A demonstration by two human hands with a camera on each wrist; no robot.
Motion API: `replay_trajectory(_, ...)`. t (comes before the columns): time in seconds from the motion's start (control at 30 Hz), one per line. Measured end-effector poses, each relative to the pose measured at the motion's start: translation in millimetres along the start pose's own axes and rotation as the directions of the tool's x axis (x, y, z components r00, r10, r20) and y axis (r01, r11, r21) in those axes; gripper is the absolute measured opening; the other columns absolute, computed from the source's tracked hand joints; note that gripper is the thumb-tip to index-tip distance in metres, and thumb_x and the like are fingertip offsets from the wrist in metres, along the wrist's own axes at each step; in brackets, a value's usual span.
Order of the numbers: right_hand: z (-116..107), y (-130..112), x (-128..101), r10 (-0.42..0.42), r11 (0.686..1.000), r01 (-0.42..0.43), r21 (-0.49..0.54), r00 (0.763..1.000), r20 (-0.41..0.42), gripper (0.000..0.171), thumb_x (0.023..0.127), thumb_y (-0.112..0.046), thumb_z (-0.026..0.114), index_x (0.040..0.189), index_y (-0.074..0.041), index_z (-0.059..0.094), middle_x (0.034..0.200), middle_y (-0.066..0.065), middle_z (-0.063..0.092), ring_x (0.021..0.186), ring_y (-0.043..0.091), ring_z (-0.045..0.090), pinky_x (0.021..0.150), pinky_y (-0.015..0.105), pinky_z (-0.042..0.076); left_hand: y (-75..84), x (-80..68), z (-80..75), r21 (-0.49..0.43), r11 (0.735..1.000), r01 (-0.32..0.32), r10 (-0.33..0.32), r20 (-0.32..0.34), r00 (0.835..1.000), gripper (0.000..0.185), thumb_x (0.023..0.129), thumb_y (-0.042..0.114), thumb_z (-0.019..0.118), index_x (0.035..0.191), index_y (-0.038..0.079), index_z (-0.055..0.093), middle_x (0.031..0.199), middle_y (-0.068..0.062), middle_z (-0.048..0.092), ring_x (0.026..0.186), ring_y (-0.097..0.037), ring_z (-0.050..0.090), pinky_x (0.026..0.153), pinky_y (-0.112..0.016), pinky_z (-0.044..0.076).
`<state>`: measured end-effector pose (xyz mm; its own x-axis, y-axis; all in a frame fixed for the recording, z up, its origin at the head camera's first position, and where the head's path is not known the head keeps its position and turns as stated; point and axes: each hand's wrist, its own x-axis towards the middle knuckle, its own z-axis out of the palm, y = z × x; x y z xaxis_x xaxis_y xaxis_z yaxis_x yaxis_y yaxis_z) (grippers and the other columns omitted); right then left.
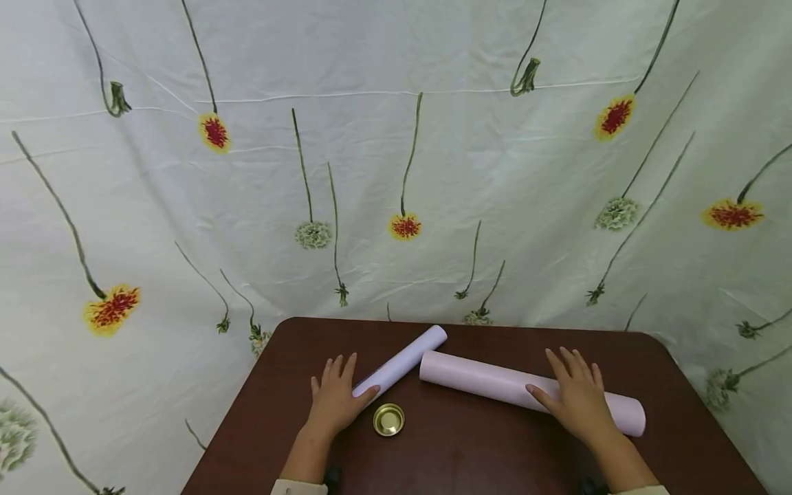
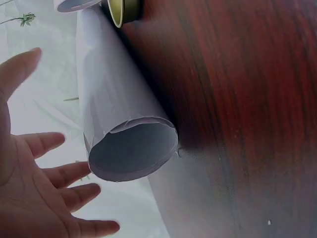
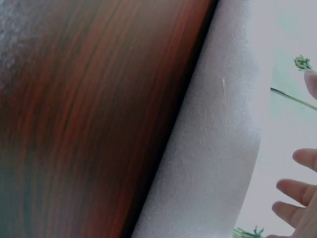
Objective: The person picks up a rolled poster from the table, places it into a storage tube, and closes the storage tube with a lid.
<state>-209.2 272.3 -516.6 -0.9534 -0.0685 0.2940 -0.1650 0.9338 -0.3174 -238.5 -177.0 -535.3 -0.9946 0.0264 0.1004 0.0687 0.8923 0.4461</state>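
Observation:
Two paper rolls lie on a dark brown table (image 1: 470, 454). A lavender roll (image 1: 402, 361) points away to the right; its hollow near end (image 2: 132, 151) faces my left hand (image 1: 337, 397). That hand is spread with straight fingers (image 2: 47, 144), its thumb by the roll's near end, and it holds nothing. A longer pink roll (image 1: 489, 381) lies across the table's right half. My right hand (image 1: 578, 399) rests flat over it, fingers (image 3: 297, 191) straight. The roll's textured surface (image 3: 218, 148) fills the right wrist view.
A small round gold lid (image 1: 388, 419) sits on the table just right of my left hand, close to the lavender roll (image 2: 121, 10). A pale cloth printed with flowers (image 1: 396, 172) hangs behind and around the table.

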Motion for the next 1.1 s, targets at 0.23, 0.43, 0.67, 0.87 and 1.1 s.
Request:
replay_trajectory(0.23,6,-3,-1,-0.058,0.998,0.058,0.005,0.998,-0.03,0.078,0.088,-0.051,0.074,0.146,-0.004,0.05,0.138,0.026,0.054,0.128,0.048,0.048,0.105,0.073,0.03,-0.4,-1.1,4.3,-0.046,0.999,-0.013,0.015,0.04,0.999,0.072,0.088,0.042,0.075,0.146,0.006,0.052,0.141,-0.024,0.054,0.131,-0.045,0.052,0.103,-0.068,0.039)
replay_trajectory(0.43,16,-7,2,-0.102,0.995,0.102,0.02,0.995,-0.021,0.071,0.087,-0.042,0.078,0.142,-0.004,0.054,0.132,0.023,0.057,0.123,0.047,0.053,0.099,0.07,0.039,-1.5,0.6,9.8,-0.043,0.999,-0.023,0.024,0.042,0.999,0.063,0.087,0.037,0.077,0.139,0.005,0.058,0.133,-0.022,0.06,0.122,-0.043,0.057,0.097,-0.064,0.045)
replay_trajectory(0.67,28,-13,5,-0.122,0.991,0.122,0.053,0.992,0.005,0.068,0.084,-0.034,0.081,0.141,-0.006,0.056,0.13,0.021,0.058,0.123,0.045,0.054,0.099,0.068,0.041,-1.1,0.3,10.9,-0.045,0.998,-0.045,0.046,0.042,0.998,0.06,0.086,0.032,0.078,0.135,0.002,0.06,0.127,-0.023,0.064,0.116,-0.042,0.061,0.092,-0.062,0.048)
replay_trajectory(0.87,40,-22,7,-0.166,0.984,0.167,0.056,0.986,-0.021,0.07,0.08,-0.028,0.086,0.139,-0.005,0.057,0.127,0.02,0.06,0.12,0.042,0.057,0.099,0.066,0.041,-1.1,-1.7,11.2,-0.07,0.996,-0.049,0.052,0.044,0.998,0.059,0.086,0.028,0.078,0.134,0.0,0.06,0.125,-0.023,0.064,0.113,-0.042,0.063,0.091,-0.06,0.05)
replay_trajectory(1.1,50,-33,10,-0.187,0.981,0.187,0.047,0.982,-0.002,0.073,0.08,-0.03,0.086,0.141,-0.005,0.056,0.137,0.024,0.056,0.129,0.045,0.052,0.106,0.066,0.037,-3.7,-2.8,12.8,-0.091,0.995,-0.051,0.056,0.048,0.997,0.058,0.085,0.023,0.079,0.133,-0.003,0.06,0.124,-0.024,0.064,0.111,-0.041,0.064,0.092,-0.056,0.051)
